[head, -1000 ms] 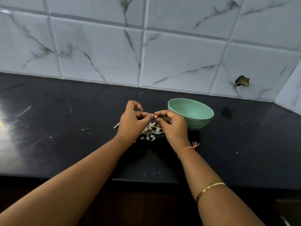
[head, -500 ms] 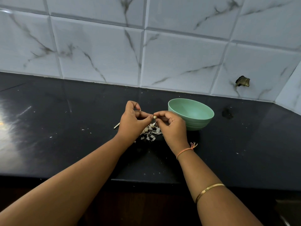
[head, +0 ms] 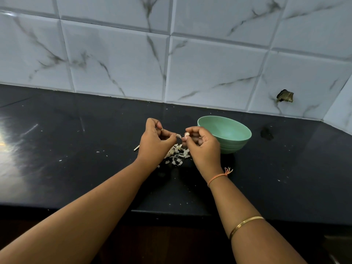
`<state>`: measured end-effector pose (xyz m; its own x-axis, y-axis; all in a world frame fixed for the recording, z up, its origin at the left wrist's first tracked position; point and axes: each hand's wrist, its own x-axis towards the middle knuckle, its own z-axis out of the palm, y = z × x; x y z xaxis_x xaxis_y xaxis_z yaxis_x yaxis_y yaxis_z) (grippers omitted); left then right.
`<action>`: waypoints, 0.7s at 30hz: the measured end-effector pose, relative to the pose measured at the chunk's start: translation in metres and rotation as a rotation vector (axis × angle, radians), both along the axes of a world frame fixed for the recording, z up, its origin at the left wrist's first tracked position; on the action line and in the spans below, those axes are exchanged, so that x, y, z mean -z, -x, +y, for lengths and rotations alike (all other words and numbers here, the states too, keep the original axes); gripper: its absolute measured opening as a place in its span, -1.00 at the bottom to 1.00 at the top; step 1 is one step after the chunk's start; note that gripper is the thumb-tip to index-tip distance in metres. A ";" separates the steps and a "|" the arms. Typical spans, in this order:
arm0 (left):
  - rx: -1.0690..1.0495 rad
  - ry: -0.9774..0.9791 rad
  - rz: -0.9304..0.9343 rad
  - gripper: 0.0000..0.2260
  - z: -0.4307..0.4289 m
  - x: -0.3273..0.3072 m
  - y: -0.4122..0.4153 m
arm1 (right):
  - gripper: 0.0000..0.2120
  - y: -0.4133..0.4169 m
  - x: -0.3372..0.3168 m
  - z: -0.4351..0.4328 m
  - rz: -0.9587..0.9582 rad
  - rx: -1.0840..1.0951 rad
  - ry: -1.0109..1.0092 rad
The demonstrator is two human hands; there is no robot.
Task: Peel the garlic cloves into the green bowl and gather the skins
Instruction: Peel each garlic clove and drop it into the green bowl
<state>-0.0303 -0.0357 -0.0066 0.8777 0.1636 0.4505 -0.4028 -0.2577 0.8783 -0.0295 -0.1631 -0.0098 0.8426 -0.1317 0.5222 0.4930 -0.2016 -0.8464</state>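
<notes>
My right hand [head: 203, 145] pinches a small pale garlic clove [head: 186, 134] between thumb and fingers, just left of the green bowl [head: 228, 137]. A short gap away, my left hand [head: 154, 141] pinches a thin piece of garlic skin [head: 178, 136]. Both hands hover above a small heap of white garlic skins [head: 178, 154] on the black counter [head: 76, 159]. The bowl stands upright; the part of its inside that I see looks bare.
A thin pale stalk piece [head: 136, 148] lies on the counter left of my left hand. White marble-look tiles [head: 190, 63] back the counter, with a broken hole [head: 285, 96] at the right. The counter's front edge runs below my forearms.
My hands, which were touching at the fingertips, have pulled a little apart: the skin has come away in my left hand and the clove stays in my right.
</notes>
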 end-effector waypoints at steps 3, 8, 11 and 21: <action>-0.039 -0.002 0.004 -0.69 0.000 -0.001 0.000 | -0.77 0.002 -0.004 0.001 0.058 -0.059 -0.149; -0.067 -0.016 -0.008 -0.71 0.000 0.000 0.000 | -0.82 0.005 -0.008 -0.002 0.146 -0.152 -0.306; -0.060 -0.022 -0.013 -0.65 0.001 0.000 0.000 | -0.84 0.005 -0.008 -0.002 0.169 -0.195 -0.360; -0.096 0.111 0.019 -0.63 0.006 0.003 -0.010 | -0.77 0.005 -0.008 0.001 0.114 -0.095 -0.206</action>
<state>-0.0207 -0.0301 -0.0094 0.8639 0.2954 0.4080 -0.3635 -0.1950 0.9109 -0.0344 -0.1620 -0.0017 0.9083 -0.1430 0.3932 0.4002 0.0232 -0.9161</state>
